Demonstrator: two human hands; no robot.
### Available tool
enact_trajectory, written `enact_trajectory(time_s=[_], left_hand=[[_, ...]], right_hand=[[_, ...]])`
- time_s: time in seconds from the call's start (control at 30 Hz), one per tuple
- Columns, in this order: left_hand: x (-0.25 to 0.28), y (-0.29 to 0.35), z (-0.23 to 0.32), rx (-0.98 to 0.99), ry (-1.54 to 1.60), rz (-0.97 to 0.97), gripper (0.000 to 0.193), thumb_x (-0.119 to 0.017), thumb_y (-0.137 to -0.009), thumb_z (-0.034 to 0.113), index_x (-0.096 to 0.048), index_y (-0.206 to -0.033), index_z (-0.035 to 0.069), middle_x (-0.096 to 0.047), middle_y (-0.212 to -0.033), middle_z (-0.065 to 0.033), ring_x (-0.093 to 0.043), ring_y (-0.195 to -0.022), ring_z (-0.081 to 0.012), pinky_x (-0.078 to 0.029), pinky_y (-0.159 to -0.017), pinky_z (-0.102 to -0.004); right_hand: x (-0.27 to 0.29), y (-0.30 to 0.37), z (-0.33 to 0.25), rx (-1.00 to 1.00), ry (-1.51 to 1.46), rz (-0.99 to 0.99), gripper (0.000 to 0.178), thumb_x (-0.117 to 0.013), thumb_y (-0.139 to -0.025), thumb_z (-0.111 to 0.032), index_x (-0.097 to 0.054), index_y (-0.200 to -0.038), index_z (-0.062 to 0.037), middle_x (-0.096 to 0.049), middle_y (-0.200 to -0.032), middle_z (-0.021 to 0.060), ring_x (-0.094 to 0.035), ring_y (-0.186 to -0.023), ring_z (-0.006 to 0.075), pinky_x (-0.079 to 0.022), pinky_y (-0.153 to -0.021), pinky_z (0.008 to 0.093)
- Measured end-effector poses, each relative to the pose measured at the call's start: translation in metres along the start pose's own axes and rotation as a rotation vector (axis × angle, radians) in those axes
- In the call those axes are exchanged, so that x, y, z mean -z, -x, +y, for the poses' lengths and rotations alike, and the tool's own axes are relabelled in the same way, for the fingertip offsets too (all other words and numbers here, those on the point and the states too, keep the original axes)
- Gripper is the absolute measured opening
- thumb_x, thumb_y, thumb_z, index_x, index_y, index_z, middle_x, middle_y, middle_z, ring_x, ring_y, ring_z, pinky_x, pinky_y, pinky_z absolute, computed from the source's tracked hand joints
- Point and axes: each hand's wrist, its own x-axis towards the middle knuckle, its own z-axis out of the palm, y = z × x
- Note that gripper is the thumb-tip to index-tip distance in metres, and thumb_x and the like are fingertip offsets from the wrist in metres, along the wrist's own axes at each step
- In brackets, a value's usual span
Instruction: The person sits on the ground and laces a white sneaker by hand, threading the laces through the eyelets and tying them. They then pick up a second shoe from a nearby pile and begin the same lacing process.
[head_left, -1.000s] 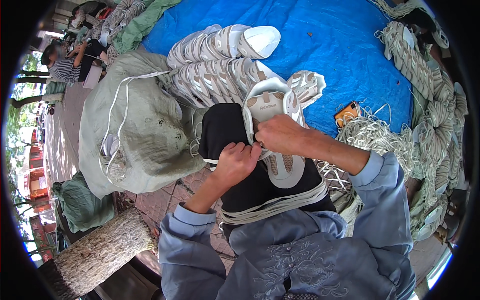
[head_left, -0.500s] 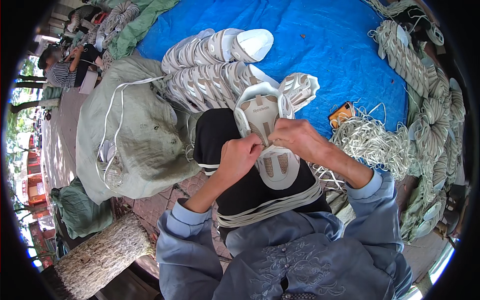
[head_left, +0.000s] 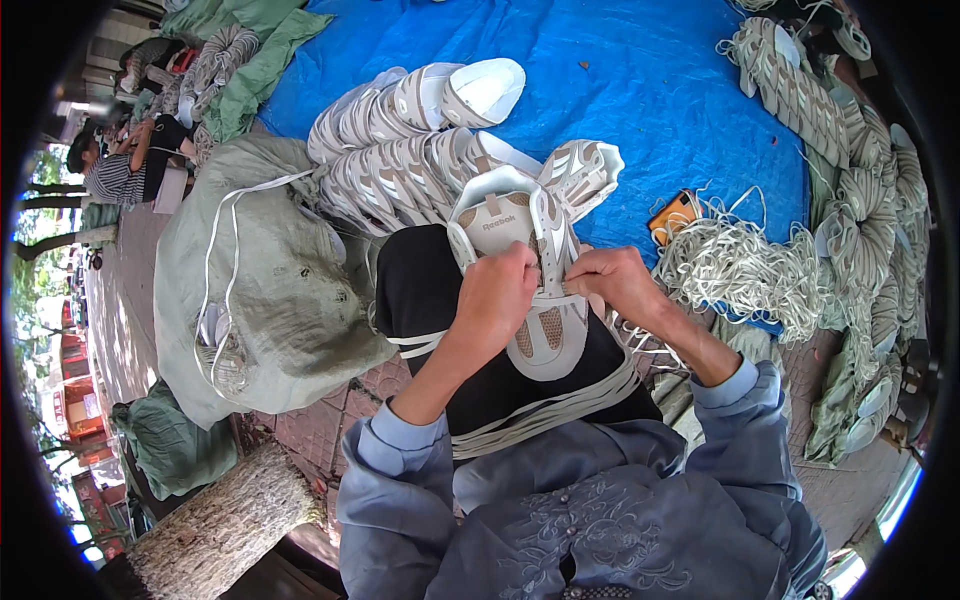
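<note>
A white and beige shoe upper lies on my lap over black trousers. My left hand pinches its left edge near the lace holes. My right hand grips its right edge, fingers closed on the upper and a white lace. Several flat white laces drape across my thighs below the upper.
Rows of stacked white shoe uppers lie on a blue tarp ahead. A big grey-green sack sits at my left. A tangled heap of white laces and an orange phone lie at right. More uppers are piled far right. A person sits far left.
The shoe upper and both hands have shifted a little to the right on my lap; my fingers have moved closer together on the upper's edges.
</note>
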Motion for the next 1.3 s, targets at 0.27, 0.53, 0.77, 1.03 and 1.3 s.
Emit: enact_trajectory(time_s=[0.27,0.53,0.77,1.03,1.3], left_hand=[[-0.006,-0.014,0.004,-0.062,-0.075,-0.138,0.010,-0.054,-0.073,0.010,-0.061,-0.072,0.002,-0.059,-0.068,-0.0184,-0.059,-0.067,-0.0346,-0.046,-0.063,-0.0420],[-0.003,-0.012,0.011,-0.015,0.022,-0.169,0.012,-0.053,-0.069,0.010,-0.061,-0.068,0.001,-0.058,-0.066,-0.0186,-0.058,-0.066,-0.0344,-0.045,-0.063,-0.0421],[-0.005,-0.009,0.008,-0.088,-0.045,-0.186,0.014,-0.051,-0.070,0.010,-0.060,-0.068,0.000,-0.058,-0.066,-0.0193,-0.058,-0.066,-0.0355,-0.045,-0.062,-0.0431],[-0.002,-0.013,0.004,-0.038,0.028,-0.253,0.013,-0.051,-0.071,0.009,-0.062,-0.075,0.003,-0.058,-0.063,-0.0151,-0.058,-0.059,-0.0287,-0.045,-0.057,-0.0356],[-0.009,-0.020,0.000,-0.123,-0.100,-0.223,0.011,-0.052,-0.070,0.009,-0.062,-0.075,0.005,-0.057,-0.061,-0.0147,-0.057,-0.057,-0.0295,-0.044,-0.054,-0.0367]], right_hand=[[-0.015,-0.003,0.005,0.310,0.411,0.166,0.008,-0.063,-0.067,-0.005,-0.056,-0.070,-0.0025,-0.055,-0.064,0.0089,-0.057,-0.059,0.0245,-0.045,-0.053,0.0328],[-0.035,0.004,0.013,0.475,0.455,0.425,0.013,-0.063,-0.066,-0.008,-0.050,-0.067,-0.0071,-0.048,-0.057,0.0048,-0.055,-0.053,0.0222,-0.045,-0.047,0.0338],[-0.038,0.000,0.004,0.562,0.602,0.360,0.013,-0.058,-0.056,-0.003,-0.047,-0.063,-0.0071,-0.048,-0.057,0.0050,-0.056,-0.055,0.0211,-0.045,-0.047,0.0328],[-0.028,0.010,0.017,0.107,-0.217,0.216,0.006,-0.062,-0.067,0.001,-0.058,-0.070,-0.0014,-0.060,-0.067,0.0060,-0.057,-0.059,0.0120,-0.045,-0.055,0.0250],[-0.024,-0.003,0.022,0.333,0.055,0.245,0.021,-0.069,-0.063,0.000,-0.059,-0.081,-0.0040,-0.058,-0.063,0.0056,-0.056,-0.056,0.0137,-0.044,-0.053,0.0266]])
